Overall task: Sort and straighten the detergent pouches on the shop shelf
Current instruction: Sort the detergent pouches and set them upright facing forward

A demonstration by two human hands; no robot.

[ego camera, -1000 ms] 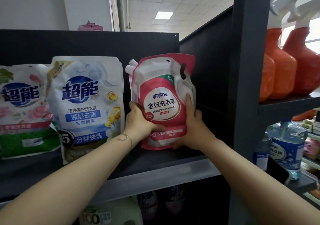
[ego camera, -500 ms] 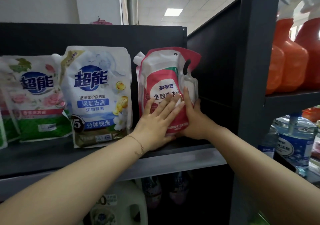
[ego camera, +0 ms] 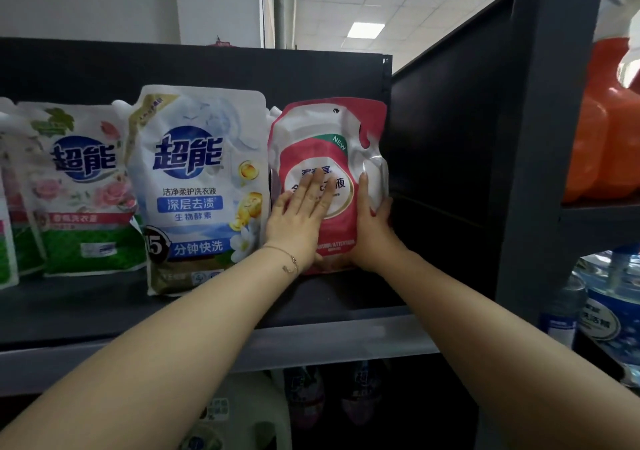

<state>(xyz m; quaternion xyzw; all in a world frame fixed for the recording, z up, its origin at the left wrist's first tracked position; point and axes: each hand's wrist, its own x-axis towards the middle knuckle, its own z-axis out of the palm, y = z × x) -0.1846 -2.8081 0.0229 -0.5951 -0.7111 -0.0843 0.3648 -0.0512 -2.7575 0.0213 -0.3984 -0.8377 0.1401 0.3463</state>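
Head view: my left hand lies flat and open-palmed on the glossy red pouch; right hand clasps its crinkled right edge.

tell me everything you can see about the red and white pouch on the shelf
The glossy red and white plastic detergent pouch stands upright at the right end of the dark shelf, beside the blue and white pouch. It has a green "NEW" banner and a round label. The left hand lies flat on its front; the right hand grips its right edge.
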